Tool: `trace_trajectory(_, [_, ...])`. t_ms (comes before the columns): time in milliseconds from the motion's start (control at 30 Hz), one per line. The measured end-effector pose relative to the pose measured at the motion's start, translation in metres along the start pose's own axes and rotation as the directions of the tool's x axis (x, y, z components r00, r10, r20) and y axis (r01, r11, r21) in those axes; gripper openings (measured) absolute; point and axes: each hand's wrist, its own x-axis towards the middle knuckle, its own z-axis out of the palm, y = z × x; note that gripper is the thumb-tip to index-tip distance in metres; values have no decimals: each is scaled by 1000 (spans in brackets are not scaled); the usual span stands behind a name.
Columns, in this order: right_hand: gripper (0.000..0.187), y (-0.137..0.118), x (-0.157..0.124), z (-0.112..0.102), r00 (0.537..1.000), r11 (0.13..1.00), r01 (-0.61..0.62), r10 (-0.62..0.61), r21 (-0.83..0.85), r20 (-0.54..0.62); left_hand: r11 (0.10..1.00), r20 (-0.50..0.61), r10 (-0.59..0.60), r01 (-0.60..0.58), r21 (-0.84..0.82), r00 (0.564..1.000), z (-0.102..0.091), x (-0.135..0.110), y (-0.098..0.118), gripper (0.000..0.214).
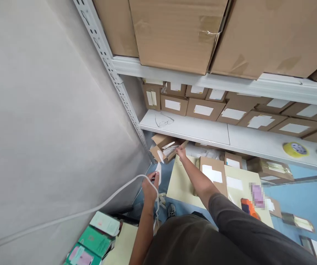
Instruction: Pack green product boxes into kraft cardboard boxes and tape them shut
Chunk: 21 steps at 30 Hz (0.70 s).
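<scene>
My left hand (150,187) pinches a pointed white piece (159,172) that looks like paper or a label. A white cable (119,191) arcs past the left wrist. Farther out, my right hand (180,151) reaches to the right edge of an open cardboard box (160,140) under the shelf. Its fingers are closed at the edge; what is between them is too small to make out. White and clear wrapping-like material (169,149) lies inside the box, and another white piece (161,156) hangs at its near side.
A cream table (182,180) bears a taped carton (220,167) and an orange-and-dark tool (249,208). Above it, a white shelf (197,129) holds glasses (164,121), yellow tape (295,149) and several labelled boxes. A metal upright (114,77) stands by the grey wall. Green boxes (94,241) sit lower left.
</scene>
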Motion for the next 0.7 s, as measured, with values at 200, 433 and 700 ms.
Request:
trace_trajectory(200, [50, 29, -85, -67, 958, 990, -139, 126, 35, 258, 975, 177, 203, -216, 56, 963, 38, 5, 2, 33])
trace_trajectory(433, [48, 42, -181, -158, 980, 943, -175, 140, 284, 140, 826, 613, 426, -563, 38, 666, 129, -20, -11, 21])
trace_trajectory(700, [28, 35, -202, -247, 952, 907, -156, 244, 392, -184, 996, 555, 28, -73, 58, 831, 207, -73, -29, 63])
